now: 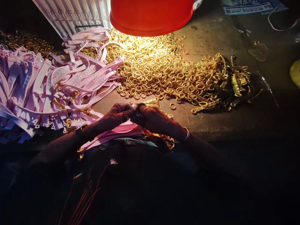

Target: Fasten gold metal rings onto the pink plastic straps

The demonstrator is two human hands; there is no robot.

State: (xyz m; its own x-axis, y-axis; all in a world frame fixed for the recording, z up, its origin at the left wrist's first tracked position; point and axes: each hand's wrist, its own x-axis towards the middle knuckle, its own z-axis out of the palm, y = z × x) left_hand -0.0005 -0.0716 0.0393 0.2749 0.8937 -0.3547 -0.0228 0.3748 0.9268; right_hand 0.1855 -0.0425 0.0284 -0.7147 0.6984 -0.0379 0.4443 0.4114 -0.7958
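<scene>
My left hand [114,115] and my right hand [156,118] meet at the table's near edge, with fingers bent together in a pinch. Whatever sits between the fingertips is dark and too small to make out. Right below them lie pink straps [118,130], with gold clasps [81,150] at their left end. Gold chain pieces [152,102] show just behind my fingers, and more gold links [170,143] hang near my right wrist. A loose gold ring [172,106] rests on the table beyond my right hand.
A heap of gold rings [150,72] spreads behind my hands, under a red lampshade [151,17]. Many pink straps [39,84] pile up on the left. Gold chain pieces [237,79] lie at the heap's right end. A corrugated panel [77,14] stands behind the straps.
</scene>
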